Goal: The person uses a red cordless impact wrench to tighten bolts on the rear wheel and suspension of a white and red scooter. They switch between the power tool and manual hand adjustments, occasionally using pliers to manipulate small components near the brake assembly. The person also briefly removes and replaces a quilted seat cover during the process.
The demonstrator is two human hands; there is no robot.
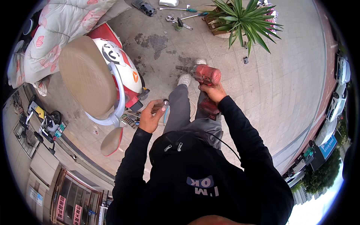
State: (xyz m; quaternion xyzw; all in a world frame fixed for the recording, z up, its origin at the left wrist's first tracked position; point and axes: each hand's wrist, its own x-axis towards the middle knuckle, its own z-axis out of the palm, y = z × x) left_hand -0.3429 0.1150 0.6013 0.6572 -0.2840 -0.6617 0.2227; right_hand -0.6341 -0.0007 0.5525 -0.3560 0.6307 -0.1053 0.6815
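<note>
My right hand (213, 93) is wrapped round the grip of a red cordless impact wrench (206, 75), its nose pointing left and its battery end low by my thigh. Between the fingertips of my left hand (150, 115) is a small dark metal piece (165, 102), round like a socket; its exact kind is too small to tell. The left hand is apart from the tool. Close by on the left stands a red and white electric scooter (129, 75) with a wide tan seat (88, 75).
A floral quilted cover (56, 37) drapes the scooter's front. On the paving ahead lie an adjustable wrench (180, 22), screwdrivers (193, 15) and a black plastic part (144, 7). A potted spiky plant (243, 18) stands ahead right. Near the scooter's rear sits a tool set (129, 120).
</note>
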